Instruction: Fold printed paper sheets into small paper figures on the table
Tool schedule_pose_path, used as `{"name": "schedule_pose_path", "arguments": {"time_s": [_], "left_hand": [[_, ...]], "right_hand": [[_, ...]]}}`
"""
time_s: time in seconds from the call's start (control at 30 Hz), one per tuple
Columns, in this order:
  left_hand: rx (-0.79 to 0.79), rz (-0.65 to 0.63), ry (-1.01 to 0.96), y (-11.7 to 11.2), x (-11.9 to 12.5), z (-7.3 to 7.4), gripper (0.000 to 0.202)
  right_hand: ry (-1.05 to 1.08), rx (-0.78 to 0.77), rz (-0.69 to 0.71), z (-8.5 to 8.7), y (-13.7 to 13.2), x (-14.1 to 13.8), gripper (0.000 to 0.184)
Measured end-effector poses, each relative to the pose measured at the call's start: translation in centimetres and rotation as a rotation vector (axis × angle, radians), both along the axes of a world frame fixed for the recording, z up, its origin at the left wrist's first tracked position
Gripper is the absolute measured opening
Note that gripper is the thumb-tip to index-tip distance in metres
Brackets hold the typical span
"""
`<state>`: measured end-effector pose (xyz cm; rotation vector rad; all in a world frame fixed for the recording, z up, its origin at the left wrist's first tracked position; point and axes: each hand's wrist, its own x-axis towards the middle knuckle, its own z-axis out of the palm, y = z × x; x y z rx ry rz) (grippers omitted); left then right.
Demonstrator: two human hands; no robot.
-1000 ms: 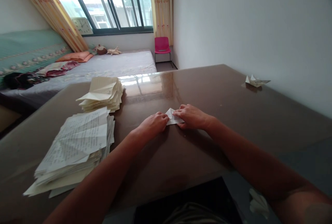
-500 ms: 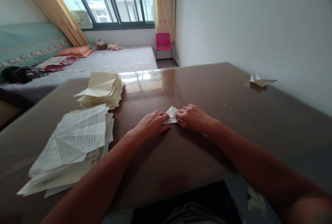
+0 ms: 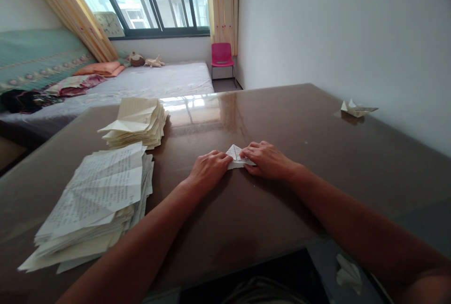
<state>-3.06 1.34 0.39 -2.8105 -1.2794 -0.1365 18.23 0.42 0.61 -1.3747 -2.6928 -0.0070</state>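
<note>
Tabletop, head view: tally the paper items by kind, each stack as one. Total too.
Paper stacks: 2 (white-topped stack, cream stack)
Small folded piece held by left hand and right hand: 1
Folded figure with upright points, far right: 1
Total: 4

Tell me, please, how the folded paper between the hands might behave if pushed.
The folded paper is probably light, being small and flat. Its folds likely make it stiffer than a loose sheet. It may slide, since the table looks glossy.
</note>
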Motion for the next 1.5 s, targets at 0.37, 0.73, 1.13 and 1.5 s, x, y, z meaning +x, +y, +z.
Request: {"name": "schedule_pose_path", "arguments": {"time_s": [0.37, 0.73, 1.13, 1.5], "left_hand": [[-0.041, 0.014, -0.150, 0.5, -1.0, -1.0, 0.028], [-0.233, 0.148, -0.367, 1.9, -1.8, -2.0, 0.037], [-0.099, 0.326, -0.158, 2.0, -0.3, -1.3, 0.038], [-0.008, 0.330, -0.070, 1.9, -0.2, -1.5, 0.032]], "right_hand": [[0.394, -0.139, 0.126, -1.7, 2.0, 2.6, 0.025], [0.563, -0.282, -0.107, -2.1, 2.5, 2.4, 0.022], [0.371, -0.252, -0.323, -1.7, 2.7, 1.3, 0.012], [0.308, -0.249, -0.370, -1.9, 3.0, 1.1, 0.012]]}}
